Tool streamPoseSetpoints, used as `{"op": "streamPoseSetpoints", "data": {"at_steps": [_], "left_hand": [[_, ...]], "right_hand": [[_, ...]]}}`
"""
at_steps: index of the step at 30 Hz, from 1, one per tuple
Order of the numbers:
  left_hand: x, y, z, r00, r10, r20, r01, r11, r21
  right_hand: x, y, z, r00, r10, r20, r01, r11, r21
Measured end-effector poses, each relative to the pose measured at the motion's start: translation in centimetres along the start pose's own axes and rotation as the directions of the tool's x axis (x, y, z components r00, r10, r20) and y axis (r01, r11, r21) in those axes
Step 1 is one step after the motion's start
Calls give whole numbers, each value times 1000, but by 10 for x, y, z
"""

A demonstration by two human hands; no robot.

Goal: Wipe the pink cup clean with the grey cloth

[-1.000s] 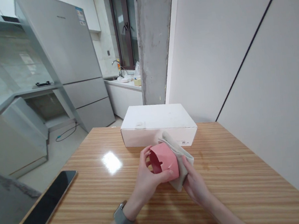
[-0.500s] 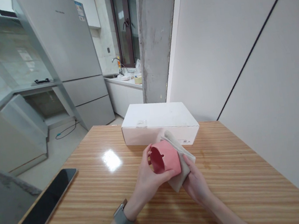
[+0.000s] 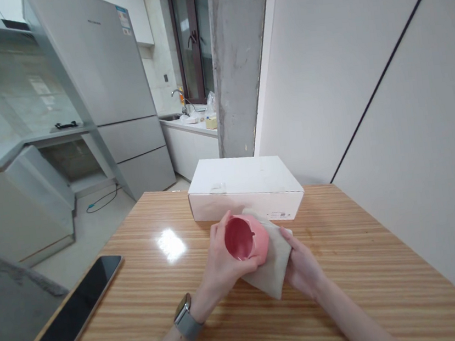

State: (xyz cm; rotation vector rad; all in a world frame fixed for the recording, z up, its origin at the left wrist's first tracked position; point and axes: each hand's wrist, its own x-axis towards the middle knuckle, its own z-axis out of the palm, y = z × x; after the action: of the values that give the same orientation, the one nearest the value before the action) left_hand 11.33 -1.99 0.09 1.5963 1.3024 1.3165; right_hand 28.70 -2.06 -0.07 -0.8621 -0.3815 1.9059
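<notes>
A pink faceted cup-like container (image 3: 260,239) is tilted so its round opening faces left and toward me, with a small notch at the rim. My left hand (image 3: 220,257) is closed round it, thumb along the lower edge and fingers over the top. Against the container's right side lies a folded grey-beige cloth (image 3: 278,261). My right hand (image 3: 304,266) grips this cloth by its right edge, thumb on top; its other fingers are partly hidden behind the cloth. Both things are held above the wooden table (image 3: 143,291).
Just beyond my hands stands a white cardboard box (image 3: 245,176) on the table. A black-screened phone (image 3: 81,302) lies near the table's left edge. A white wall (image 3: 367,92) runs along the right side. A fridge (image 3: 95,70) and a sink counter are farther back.
The pink container has turned so its opening shows more toward me, and has shifted slightly left. The cloth has swung round with its flat face more toward me. Both hands keep their holds.
</notes>
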Motion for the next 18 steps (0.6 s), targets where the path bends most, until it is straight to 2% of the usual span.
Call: {"op": "streamPoseSetpoints", "data": {"at_steps": [5,9,12,15,17,18], "left_hand": [[8,-6,-6,991,-104,-78,94,988,-126],[17,-10,-12,977,-151,-150,122,975,-187],[19,-12,-13,972,-175,-160,142,970,-198],[18,-11,-9,971,-202,-131,170,960,-221],[16,-10,-5,971,-211,-109,179,953,-245],[15,-10,-3,973,-209,-97,179,951,-253]], "right_hand": [[-5,-15,-8,999,31,-45,-30,999,32],[-27,-30,-43,999,54,5,-54,999,-4],[-54,-34,-75,989,137,-58,-146,966,-211],[-79,-33,-99,990,87,-113,-129,889,-439],[-89,-33,-113,979,-51,-199,-89,770,-632],[-92,-33,-120,956,-172,-237,-63,669,-740]]}}
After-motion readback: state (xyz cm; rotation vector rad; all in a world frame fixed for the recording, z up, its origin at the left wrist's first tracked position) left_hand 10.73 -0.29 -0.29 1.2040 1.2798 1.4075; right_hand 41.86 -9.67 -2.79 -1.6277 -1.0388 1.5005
